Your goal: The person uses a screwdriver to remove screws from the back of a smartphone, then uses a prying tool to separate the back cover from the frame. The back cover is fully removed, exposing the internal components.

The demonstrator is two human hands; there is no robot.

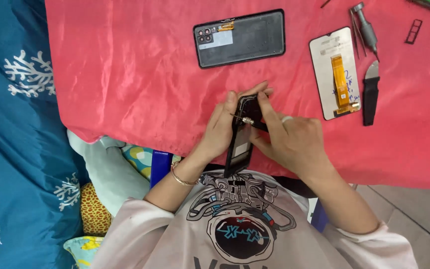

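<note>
— So what has the person got hold of?

— An opened phone frame (241, 134), stood on edge over the near rim of the red-covered bench (125, 74). The left hand (220, 127) wraps its side, fingers closed on it. The right hand (287, 139) pinches a small metal tool (242, 119) against the frame.

— And around it?

— A black back cover (240, 38) at twelve o'clock, a screen panel (335, 73) at two.

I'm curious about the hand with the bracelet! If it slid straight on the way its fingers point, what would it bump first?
Probably the black phone back cover lying farther up the red cloth. The left hand points up and slightly right, with only bare cloth between, though depth is hard to judge.
</note>
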